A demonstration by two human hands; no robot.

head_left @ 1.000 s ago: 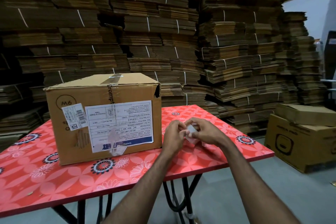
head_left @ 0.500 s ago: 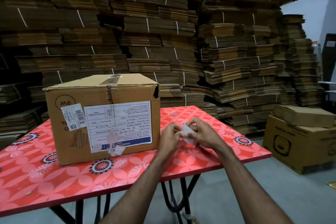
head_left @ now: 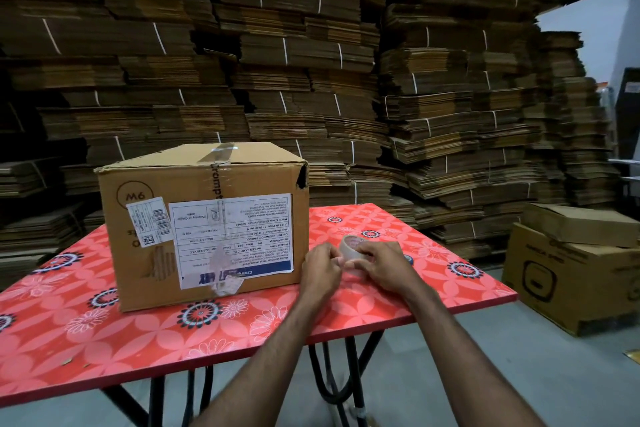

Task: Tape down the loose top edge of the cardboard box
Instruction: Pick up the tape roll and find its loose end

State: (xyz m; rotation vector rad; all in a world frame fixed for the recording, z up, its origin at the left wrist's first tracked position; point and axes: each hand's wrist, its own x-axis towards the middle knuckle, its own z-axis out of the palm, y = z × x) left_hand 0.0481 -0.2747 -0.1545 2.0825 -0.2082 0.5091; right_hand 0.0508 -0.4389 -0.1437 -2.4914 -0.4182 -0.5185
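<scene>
Near the tabletop's [head_left: 398, 302] right edge, beside the cardboard box [head_left: 204, 229], I am gripping a tape roll [head_left: 350, 249] with my left hand [head_left: 320, 269] and right hand [head_left: 382, 265], fingers curled.

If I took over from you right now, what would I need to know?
Left hand: pinching at the tape roll, seemingly picking for the loose end.
Right hand: gripping the roll, held just above the table.
Box: on the table, to the left of the hands, labels facing you. It has old tape across the middle of the top; its top right corner gapes open.
Done: roll picked up. No strip pulled out yet.
Left: free the tape end, pull a strip, press it over the loose top edge.
</scene>
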